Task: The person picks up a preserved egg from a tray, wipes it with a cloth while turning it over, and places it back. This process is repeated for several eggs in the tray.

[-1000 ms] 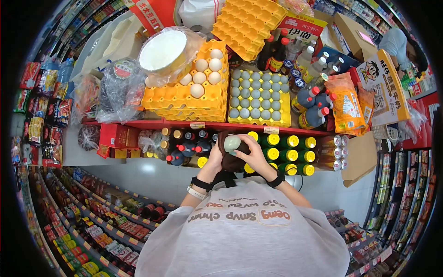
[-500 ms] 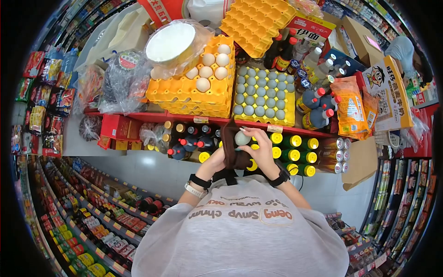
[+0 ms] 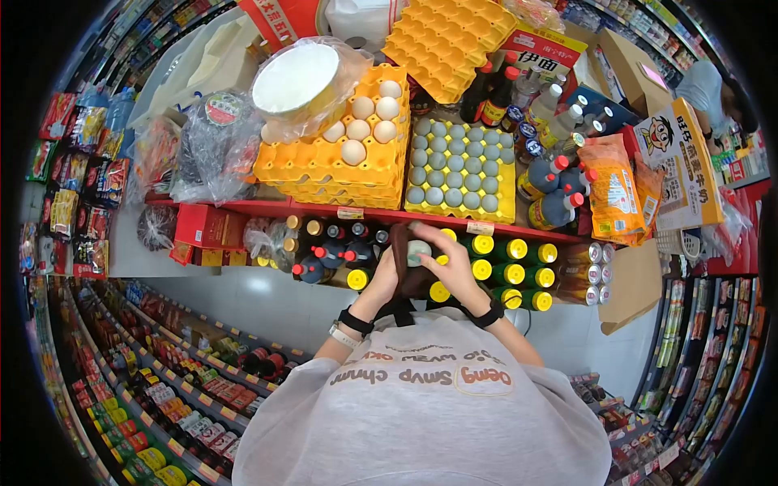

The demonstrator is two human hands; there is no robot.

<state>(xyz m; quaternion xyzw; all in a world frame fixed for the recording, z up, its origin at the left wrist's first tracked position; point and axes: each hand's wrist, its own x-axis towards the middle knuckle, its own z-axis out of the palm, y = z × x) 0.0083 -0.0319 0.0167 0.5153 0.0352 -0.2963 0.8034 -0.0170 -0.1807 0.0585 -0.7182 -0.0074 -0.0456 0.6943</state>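
My left hand [image 3: 382, 285] is closed on a dark brown cloth [image 3: 399, 247] in front of my chest, just below the red shelf edge. Against that cloth, my right hand [image 3: 454, 271] pinches a pale greenish egg [image 3: 417, 253] between thumb and fingers. Part of the cloth hangs under the egg, between the hands. Beyond them, a yellow tray [image 3: 506, 212] carries rows of bluish-green eggs. Left of it stand stacked orange trays [image 3: 324, 174] with several light brown eggs on top, beside a white bowl [image 3: 296, 77] wrapped in plastic.
Yellow-capped bottles [image 3: 509, 274] and cans [image 3: 587, 274] fill the lower shelf close to my right hand. Dark bottles with red caps [image 3: 328, 255] stand left of my left hand. An empty orange tray [image 3: 446, 44] leans at the back. A person's arm [image 3: 703, 89] shows far right.
The egg has come down slightly and left, with the right hand's fingers curled further round it. The cloth has shifted and looks narrower beside the egg.
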